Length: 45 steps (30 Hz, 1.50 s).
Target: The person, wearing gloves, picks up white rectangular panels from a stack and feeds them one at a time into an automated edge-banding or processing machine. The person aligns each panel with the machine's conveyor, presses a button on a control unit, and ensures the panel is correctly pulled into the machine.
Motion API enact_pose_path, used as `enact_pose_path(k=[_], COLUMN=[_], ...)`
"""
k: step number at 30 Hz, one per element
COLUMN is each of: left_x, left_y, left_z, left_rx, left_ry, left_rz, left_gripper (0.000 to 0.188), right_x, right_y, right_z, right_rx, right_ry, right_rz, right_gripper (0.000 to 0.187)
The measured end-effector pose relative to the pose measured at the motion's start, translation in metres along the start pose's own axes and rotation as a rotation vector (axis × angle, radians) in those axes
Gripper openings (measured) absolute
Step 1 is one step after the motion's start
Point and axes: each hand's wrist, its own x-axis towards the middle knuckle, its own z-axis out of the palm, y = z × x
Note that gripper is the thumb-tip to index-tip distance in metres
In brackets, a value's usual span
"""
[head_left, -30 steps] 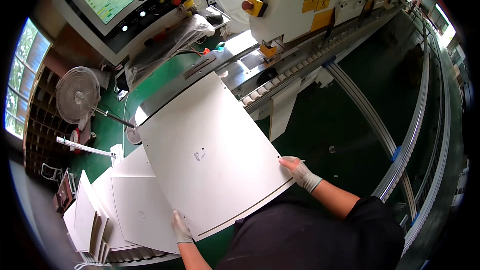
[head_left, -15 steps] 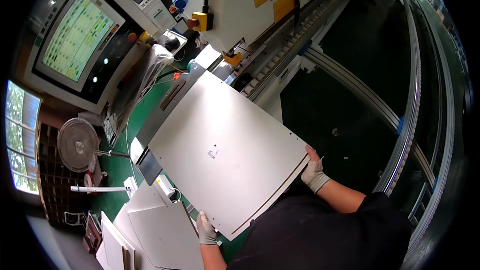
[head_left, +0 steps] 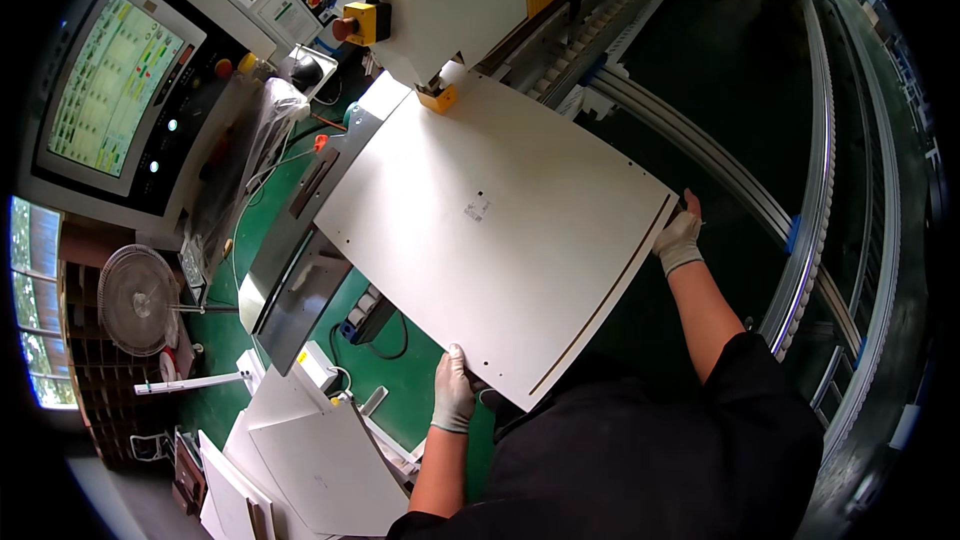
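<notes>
In the head view, a white rectangular panel [head_left: 520, 250] with a printed label and a long groove fills the centre of the frame, its upper end beside the yellow block [head_left: 437, 99] of a machine [head_left: 430, 10]. The left hand [head_left: 453, 395] pinches its lower edge, thumb on top; the right hand [head_left: 680, 238] grips its right corner. More white panels [head_left: 325, 465] lie lower left, below a fan [head_left: 138, 300].

The panel [head_left: 520, 260] is white with a brown stripe [head_left: 601, 297] and dark dots [head_left: 486, 363]; left hand [head_left: 453, 385] and right hand [head_left: 681, 230] wear off-white gloves [head_left: 453, 410]; the shirt [head_left: 650, 450] is black, the floor [head_left: 420, 380] green, the stop button [head_left: 344, 29] red on its yellow-and-black box [head_left: 373, 23].
</notes>
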Motion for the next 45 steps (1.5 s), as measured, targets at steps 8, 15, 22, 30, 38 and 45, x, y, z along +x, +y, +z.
enact_pose_path(k=[8,15,22,30,38,45], left_x=[0.053,0.09,-0.014,-0.157,-0.291,-0.282], left_y=[0.023,0.036,-0.065,-0.223,-0.328,-0.347], left_z=[0.066,0.044,-0.122,-0.377,-0.378,-0.363], left_rx=[0.039,-0.335,-0.666,0.355,-0.655,-0.802], left_ry=[-0.109,0.0,0.089,1.159,1.276,0.993], left_rz=[-0.092,0.014,-0.092,-0.103,-0.016,0.237], left_gripper=[0.046,0.058,0.061,0.06,0.064,0.068], right_x=[-0.04,-0.097,-0.019,0.017,-0.142,-0.28], right_y=[0.043,0.128,0.069,0.06,0.288,0.351], right_z=[-0.042,-0.07,-0.047,-0.044,-0.109,-0.118], right_rx=[-0.046,-0.193,-0.194,-0.393,-0.82,-1.667], right_ry=[-0.34,-0.128,-0.26,0.024,-0.29,-1.294], right_rz=[0.104,0.205,0.15,-0.293,0.563,0.463], right_gripper=[0.035,0.046,0.048,0.034,0.022,0.044])
